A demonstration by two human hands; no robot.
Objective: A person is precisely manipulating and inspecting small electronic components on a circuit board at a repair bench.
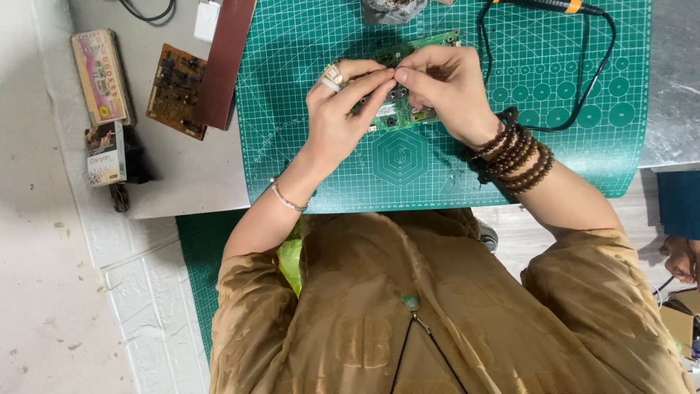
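Observation:
A green circuit board point(399, 111) lies on the green cutting mat point(437, 168). My left hand point(339, 109), wearing a ring and a thin bracelet, and my right hand point(445, 87), with brown bead bracelets on the wrist, meet above the board. Their fingertips pinch together at one spot over it; whatever sits between them is too small to make out. Both hands hide most of the board's middle.
A brown circuit board point(175, 91) and a dark red strip point(222, 62) lie left of the mat. Two small boxes point(102, 76) sit at the table's left edge. A black cable point(590, 80) with an orange-tipped tool point(561, 6) loops at the upper right.

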